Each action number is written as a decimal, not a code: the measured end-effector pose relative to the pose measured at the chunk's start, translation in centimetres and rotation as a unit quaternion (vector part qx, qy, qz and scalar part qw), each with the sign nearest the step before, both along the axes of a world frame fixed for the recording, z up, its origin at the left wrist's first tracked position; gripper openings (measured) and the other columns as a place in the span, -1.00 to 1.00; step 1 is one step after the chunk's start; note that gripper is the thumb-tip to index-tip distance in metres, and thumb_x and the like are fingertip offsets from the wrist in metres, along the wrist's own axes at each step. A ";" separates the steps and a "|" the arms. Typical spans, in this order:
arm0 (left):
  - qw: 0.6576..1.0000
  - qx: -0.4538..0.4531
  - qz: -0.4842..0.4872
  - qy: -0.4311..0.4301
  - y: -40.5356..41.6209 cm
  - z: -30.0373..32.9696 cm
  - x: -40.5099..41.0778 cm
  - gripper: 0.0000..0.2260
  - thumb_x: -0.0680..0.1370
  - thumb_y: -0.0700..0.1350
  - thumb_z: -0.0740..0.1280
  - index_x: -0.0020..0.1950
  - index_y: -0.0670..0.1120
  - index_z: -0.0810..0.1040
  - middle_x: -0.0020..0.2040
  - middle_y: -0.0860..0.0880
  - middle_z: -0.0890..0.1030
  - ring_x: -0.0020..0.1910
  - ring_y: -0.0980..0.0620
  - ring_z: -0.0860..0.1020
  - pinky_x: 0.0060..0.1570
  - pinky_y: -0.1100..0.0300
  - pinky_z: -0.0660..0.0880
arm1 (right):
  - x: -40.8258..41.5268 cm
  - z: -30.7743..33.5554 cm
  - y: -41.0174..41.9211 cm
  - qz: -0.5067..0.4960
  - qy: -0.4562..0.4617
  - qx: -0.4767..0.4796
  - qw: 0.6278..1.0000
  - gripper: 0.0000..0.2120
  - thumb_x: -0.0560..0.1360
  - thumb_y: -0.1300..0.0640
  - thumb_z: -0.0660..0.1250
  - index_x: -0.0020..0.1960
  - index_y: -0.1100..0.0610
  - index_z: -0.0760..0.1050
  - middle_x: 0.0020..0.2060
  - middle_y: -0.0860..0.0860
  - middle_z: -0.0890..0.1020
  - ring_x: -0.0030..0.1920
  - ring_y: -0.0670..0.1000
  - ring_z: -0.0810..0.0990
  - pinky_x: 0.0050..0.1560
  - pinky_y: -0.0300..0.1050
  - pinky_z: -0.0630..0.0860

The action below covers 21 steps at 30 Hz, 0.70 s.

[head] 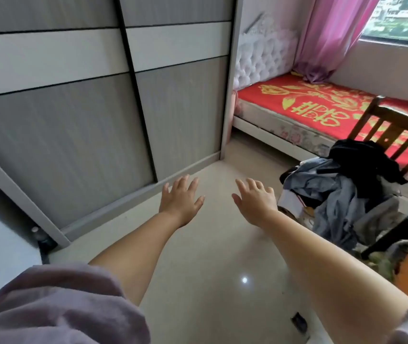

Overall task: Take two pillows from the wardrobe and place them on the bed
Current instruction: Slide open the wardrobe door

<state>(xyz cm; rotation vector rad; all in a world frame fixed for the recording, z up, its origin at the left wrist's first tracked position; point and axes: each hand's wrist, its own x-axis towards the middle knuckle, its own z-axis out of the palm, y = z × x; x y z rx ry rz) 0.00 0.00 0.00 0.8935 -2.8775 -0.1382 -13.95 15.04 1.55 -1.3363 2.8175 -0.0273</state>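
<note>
The wardrobe [78,115] fills the left side, its grey and white sliding doors shut. No pillow is in sight. The bed [322,105] with a red and gold cover stands at the upper right, beyond the wardrobe's end. My left hand [180,199] and my right hand [255,197] reach out side by side over the floor, palms down, fingers spread, holding nothing. Both are short of the wardrobe's bottom rail; the left is the closer one.
A dark wooden chair [394,130] stands at the right beside the bed, with a heap of clothes [342,194] in front of it. A pink curtain [329,38] hangs by the window. Pale tiled floor [210,269] stretches below my arms.
</note>
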 end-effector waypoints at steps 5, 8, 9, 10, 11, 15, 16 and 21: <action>1.000 0.001 -0.008 -0.026 -6.4 1.0 -3.7 -0.47 0.60 0.16 0.04 0.53 0.01 0.09 0.55 -0.12 0.14 0.51 -0.06 0.13 0.45 -0.12 0.10 | -3.4 0.4 -5.2 -0.015 -0.018 0.010 1.000 -0.49 0.63 -0.13 -0.05 0.53 0.02 0.04 0.50 0.11 0.21 0.47 0.14 0.20 0.37 0.15 0.25; 1.000 0.003 -0.006 -0.025 -10.6 1.8 -7.2 -0.46 0.60 0.16 0.04 0.54 0.00 0.08 0.55 -0.13 0.13 0.52 -0.07 0.10 0.46 -0.15 0.09 | -6.5 0.9 -8.7 -0.018 -0.017 0.002 1.000 -0.49 0.63 -0.12 -0.05 0.53 0.01 0.04 0.49 0.11 0.23 0.46 0.15 0.22 0.36 0.15 0.26; 1.000 0.005 -0.003 -0.029 -11.8 2.0 -8.4 -0.46 0.60 0.16 0.05 0.54 0.00 0.07 0.55 -0.13 0.12 0.53 -0.07 0.10 0.46 -0.15 0.08 | -7.6 1.0 -9.7 -0.019 -0.015 0.001 1.000 -0.49 0.63 -0.12 -0.05 0.53 0.01 0.04 0.48 0.11 0.24 0.46 0.15 0.22 0.35 0.15 0.27; 0.999 0.003 -0.008 -0.036 -12.8 2.2 -9.8 -0.46 0.60 0.16 0.05 0.54 0.01 0.07 0.55 -0.13 0.12 0.53 -0.07 0.09 0.46 -0.15 0.07 | -8.8 1.2 -10.7 -0.016 -0.011 0.002 1.000 -0.49 0.63 -0.12 -0.04 0.53 0.01 0.04 0.48 0.10 0.25 0.45 0.15 0.22 0.35 0.15 0.27; 0.999 0.000 -0.014 -0.038 -13.7 2.3 -11.2 -0.46 0.61 0.16 0.04 0.54 0.01 0.06 0.55 -0.12 0.12 0.53 -0.07 0.09 0.47 -0.14 0.07 | -10.2 1.4 -11.7 -0.016 -0.009 0.002 1.000 -0.49 0.63 -0.12 -0.04 0.53 0.01 0.04 0.47 0.10 0.25 0.45 0.15 0.23 0.34 0.15 0.27; 0.998 -0.019 -0.049 -0.036 -17.4 2.6 -18.1 -0.46 0.61 0.15 0.04 0.55 0.02 0.03 0.55 -0.11 0.12 0.53 -0.06 0.08 0.47 -0.13 0.06 | -17.0 1.4 -15.7 -0.023 -0.005 -0.003 1.000 -0.49 0.63 -0.12 -0.04 0.53 0.01 0.04 0.45 0.11 0.28 0.42 0.17 0.27 0.32 0.13 0.30; 0.998 -0.025 -0.054 -0.033 -18.5 2.8 -20.1 -0.46 0.61 0.15 0.04 0.55 0.02 0.03 0.55 -0.11 0.12 0.53 -0.06 0.09 0.46 -0.12 0.07 | -18.9 1.4 -16.7 -0.025 -0.008 -0.002 1.000 -0.49 0.63 -0.12 -0.04 0.53 0.01 0.04 0.45 0.11 0.28 0.42 0.17 0.28 0.32 0.13 0.29; 0.999 -0.026 -0.029 -0.018 -24.3 3.9 -30.3 -0.46 0.60 0.15 0.06 0.54 0.01 0.05 0.54 -0.10 0.15 0.52 -0.06 0.12 0.46 -0.11 0.11 | -29.6 1.6 -22.4 -0.004 -0.006 0.012 1.000 -0.49 0.63 -0.12 -0.04 0.53 0.00 0.02 0.45 0.10 0.28 0.41 0.16 0.29 0.29 0.12 0.31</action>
